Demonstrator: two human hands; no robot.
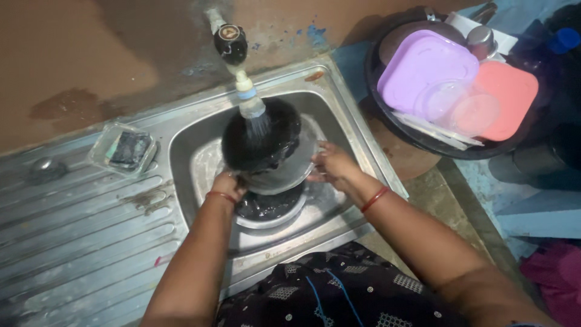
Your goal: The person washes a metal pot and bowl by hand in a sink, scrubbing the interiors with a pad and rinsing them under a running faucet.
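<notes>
Black pan point(261, 136) gripped in our left hand point(229, 183) and right hand point(334, 166), rinsing under the tap point(249, 102); sink point(339, 115) dishes remain.

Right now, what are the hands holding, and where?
Both hold a blackened pot tilted under the tap: left hand on its lower-left rim, right hand on the right rim.

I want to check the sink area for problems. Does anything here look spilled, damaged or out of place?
Nothing looks spilled or broken. The left hand and right hand hold a blackened pot tilted under the running tap in the sink. Only the wall looks worn, with stains and chipped blue paint.
</notes>
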